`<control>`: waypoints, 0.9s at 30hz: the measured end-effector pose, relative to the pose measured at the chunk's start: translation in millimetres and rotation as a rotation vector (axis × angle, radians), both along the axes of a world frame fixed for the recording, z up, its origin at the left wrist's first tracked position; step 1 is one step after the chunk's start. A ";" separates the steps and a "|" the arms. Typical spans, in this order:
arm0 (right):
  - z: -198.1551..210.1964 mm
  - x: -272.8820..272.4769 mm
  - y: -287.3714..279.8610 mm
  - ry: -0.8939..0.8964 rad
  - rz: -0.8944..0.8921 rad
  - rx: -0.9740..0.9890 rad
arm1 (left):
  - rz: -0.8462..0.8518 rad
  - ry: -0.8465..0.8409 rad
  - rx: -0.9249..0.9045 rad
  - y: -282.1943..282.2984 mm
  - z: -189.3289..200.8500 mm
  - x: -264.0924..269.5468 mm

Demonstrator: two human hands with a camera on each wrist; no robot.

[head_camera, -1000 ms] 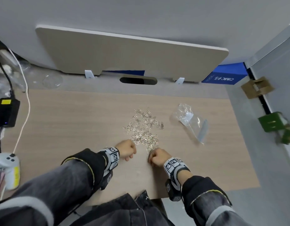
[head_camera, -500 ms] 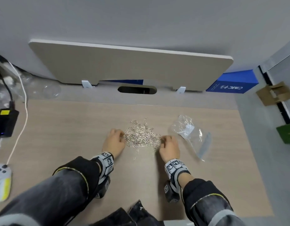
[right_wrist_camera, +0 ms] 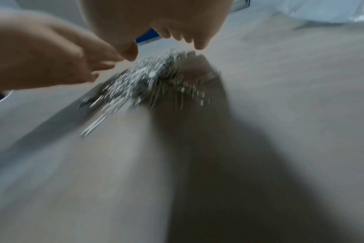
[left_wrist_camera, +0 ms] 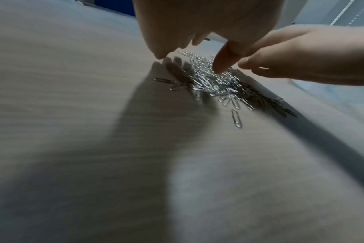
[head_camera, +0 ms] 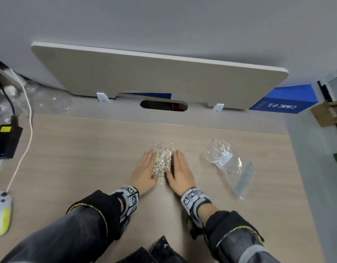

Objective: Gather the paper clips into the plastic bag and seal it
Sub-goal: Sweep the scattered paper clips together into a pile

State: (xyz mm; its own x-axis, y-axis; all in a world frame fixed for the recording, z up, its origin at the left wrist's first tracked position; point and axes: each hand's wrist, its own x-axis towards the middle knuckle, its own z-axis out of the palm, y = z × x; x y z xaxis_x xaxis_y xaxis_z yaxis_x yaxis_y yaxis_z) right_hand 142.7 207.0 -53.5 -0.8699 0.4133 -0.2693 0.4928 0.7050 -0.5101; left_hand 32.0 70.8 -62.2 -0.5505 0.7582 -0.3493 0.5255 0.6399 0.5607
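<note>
A narrow heap of silver paper clips (head_camera: pixel 163 163) lies on the wooden desk (head_camera: pixel 88 149), squeezed between my two hands. My left hand (head_camera: pixel 146 170) lies flat against the heap's left side, fingers straight. My right hand (head_camera: pixel 180 170) lies flat against its right side, thumb at the heap's near end. A few clips (head_camera: pixel 157 188) trail loose toward me. The left wrist view shows the paper clips (left_wrist_camera: pixel 216 83) under my fingertips; the right wrist view shows the paper clips (right_wrist_camera: pixel 148 82) blurred. A clear plastic bag (head_camera: pixel 227 164) lies crumpled to the right, untouched.
A black power adapter (head_camera: pixel 6 141) with a white cable (head_camera: pixel 23 149) sits at the desk's left edge, above a white and yellow device (head_camera: pixel 0 211). A beige divider panel (head_camera: pixel 158 76) and a blue box (head_camera: pixel 281 103) stand behind. The desk's right edge runs just past the bag.
Both hands went from loose fists near me to flat palms, sweeping inward. The scattered clips have been pushed from a wide spread into a tight, narrow heap between them.
</note>
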 end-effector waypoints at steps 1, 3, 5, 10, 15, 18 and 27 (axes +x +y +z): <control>1.5 -11.2 11.3 -0.013 -0.015 0.019 | 0.031 -0.005 -0.029 -0.5 1.5 -6.1; 2.7 -36.3 31.4 -0.047 -0.007 0.062 | 0.079 -0.020 -0.090 -2.3 4.7 -19.3; 0.4 -55.7 41.6 -0.098 0.041 0.080 | 0.099 -0.032 -0.143 -6.3 6.7 -27.8; -13.1 -61.5 20.4 -0.125 0.298 0.115 | 0.064 -0.055 -0.170 -16.8 4.0 -26.4; -22.3 -21.4 -5.6 -0.079 0.516 0.143 | 0.001 -0.089 -0.113 -6.1 2.3 -29.0; -17.8 0.0 -8.4 -0.040 0.527 0.152 | -0.059 -0.062 -0.100 8.1 2.1 -33.6; -11.9 3.6 24.6 -0.142 0.111 0.154 | -0.255 0.073 -0.139 11.9 -12.7 -12.8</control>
